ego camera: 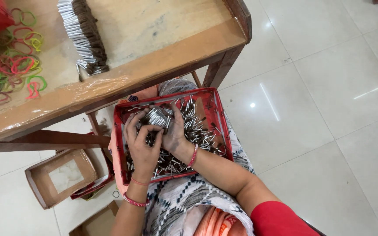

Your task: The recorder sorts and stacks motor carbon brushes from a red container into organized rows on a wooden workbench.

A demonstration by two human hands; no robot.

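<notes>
- left hand (141,146) and right hand (176,131) fingers curled shut round bundle of silver sticks (157,117), pressing from both sides so it stays gathered
- loose sticks (197,131) under fingertips in red tray (220,118) on lap
- rubber bands (12,65) on wooden table (154,57), beyond fingers

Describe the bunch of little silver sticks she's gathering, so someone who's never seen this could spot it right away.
Find the red tray resting on the person's lap below the wooden table. Above its litter of loose silver sticks, the left hand and right hand meet around a bundle. Unlike the scattered ones, its sticks lie packed side by side.
</notes>
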